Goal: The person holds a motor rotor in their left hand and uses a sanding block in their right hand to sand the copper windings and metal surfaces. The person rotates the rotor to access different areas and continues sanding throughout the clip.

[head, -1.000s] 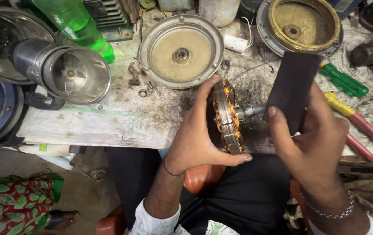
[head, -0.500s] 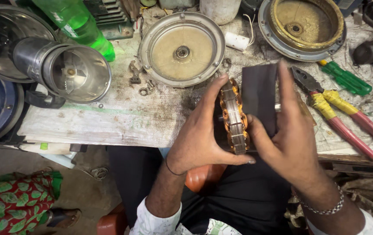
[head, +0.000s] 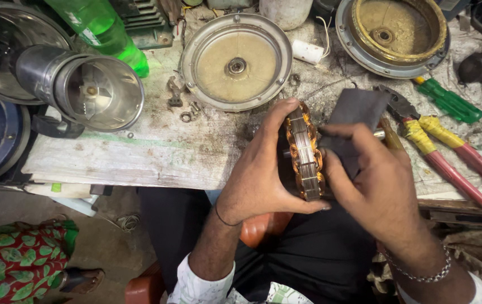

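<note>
The left hand (head: 258, 169) grips the copper-wound motor core (head: 304, 152) edge-on above the bench (head: 139, 152); at its three o'clock, the right hand (head: 376, 186) pinches a dark sheet (head: 356, 107) against it.

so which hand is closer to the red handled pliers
Right. The right hand, holding a dark grey sheet, sits just beside the red handled pliers on the bench. The left hand grips the copper-wound stator, farther away.
</note>
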Tool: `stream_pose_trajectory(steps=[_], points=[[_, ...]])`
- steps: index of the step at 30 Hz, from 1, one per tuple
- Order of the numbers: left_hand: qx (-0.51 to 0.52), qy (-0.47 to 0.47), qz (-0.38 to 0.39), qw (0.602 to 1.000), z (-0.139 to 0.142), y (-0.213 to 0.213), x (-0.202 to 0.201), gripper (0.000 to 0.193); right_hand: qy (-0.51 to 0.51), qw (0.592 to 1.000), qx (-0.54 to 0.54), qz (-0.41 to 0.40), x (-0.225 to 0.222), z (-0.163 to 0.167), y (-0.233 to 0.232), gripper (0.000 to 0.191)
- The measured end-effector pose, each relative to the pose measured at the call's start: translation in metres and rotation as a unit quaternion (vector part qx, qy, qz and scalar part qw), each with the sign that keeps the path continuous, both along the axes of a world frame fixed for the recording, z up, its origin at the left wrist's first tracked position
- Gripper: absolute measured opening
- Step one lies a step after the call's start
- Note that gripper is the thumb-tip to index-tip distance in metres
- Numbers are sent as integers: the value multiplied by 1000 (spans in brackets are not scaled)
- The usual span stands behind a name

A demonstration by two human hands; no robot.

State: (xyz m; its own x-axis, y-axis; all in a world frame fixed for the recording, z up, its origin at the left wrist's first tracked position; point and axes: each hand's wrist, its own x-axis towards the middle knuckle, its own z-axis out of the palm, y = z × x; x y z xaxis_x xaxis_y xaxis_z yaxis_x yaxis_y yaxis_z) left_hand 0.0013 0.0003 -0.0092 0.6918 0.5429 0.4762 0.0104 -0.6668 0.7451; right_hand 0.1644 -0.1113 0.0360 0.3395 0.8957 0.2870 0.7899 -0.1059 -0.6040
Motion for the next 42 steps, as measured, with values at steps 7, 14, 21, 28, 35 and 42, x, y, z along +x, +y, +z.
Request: stream_pose_trajectory(steps=[7,14,21,28,35,42], points=[[8,2,-4,1000,-2,1,1,145,-31,998,38,-27,-6,3,-3,30],[24,-3,-8,1000,-3,0,5,146,-83,995,31,-40,-7,6,-8,26],[-5,-8,-6,1000,0,1,1,143,-66,995,66,35,-7,9,-9,30],[1,-11,-8,1000,0,1,2,143,-38,998,59,0,-4,-3,-3,24],[9,-6,-9,1000,0,1,2,143,-37,996,79,4,-5,-6,-3,18],[33,-26,-7,999,1,0,2,139,-31,997,61,-20,-8,-2,-4,17]])
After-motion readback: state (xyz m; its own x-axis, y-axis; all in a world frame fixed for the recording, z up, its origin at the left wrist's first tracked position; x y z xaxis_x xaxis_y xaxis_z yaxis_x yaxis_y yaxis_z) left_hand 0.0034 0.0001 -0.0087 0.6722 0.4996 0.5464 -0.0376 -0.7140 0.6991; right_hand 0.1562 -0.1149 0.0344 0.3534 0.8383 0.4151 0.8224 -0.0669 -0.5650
